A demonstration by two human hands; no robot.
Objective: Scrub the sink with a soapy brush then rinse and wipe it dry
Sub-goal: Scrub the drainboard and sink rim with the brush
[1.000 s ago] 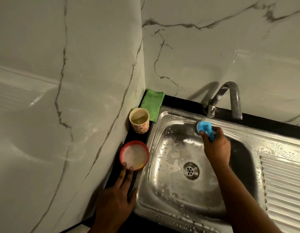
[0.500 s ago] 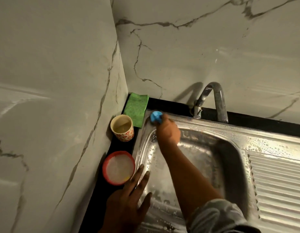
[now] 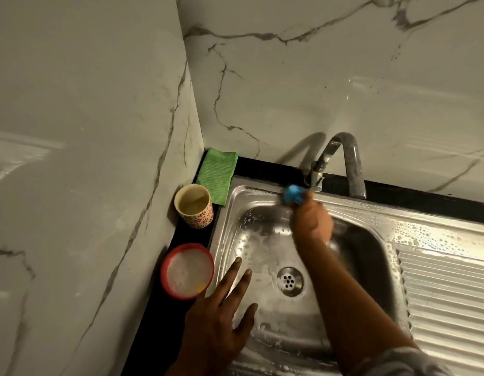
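blue brush (image 3: 293,194) is up on the back rim of the sink (image 3: 251,232), right by the base of the tap (image 3: 349,164). half a second ago it was in the back left corner, so i'm sweeping along that edge. right hand (image 3: 313,222) grip is clenched round it. left hand (image 3: 222,316) is flat, fingers spread, holding nothing, at the left rim. suds everywhere, so i'd say still scrubbing. the rinse and the green cloth (image 3: 217,176) come later.

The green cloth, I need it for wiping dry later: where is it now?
In the head view, the green cloth lies in the far left corner of the counter, just behind the patterned cup, left of the sink.
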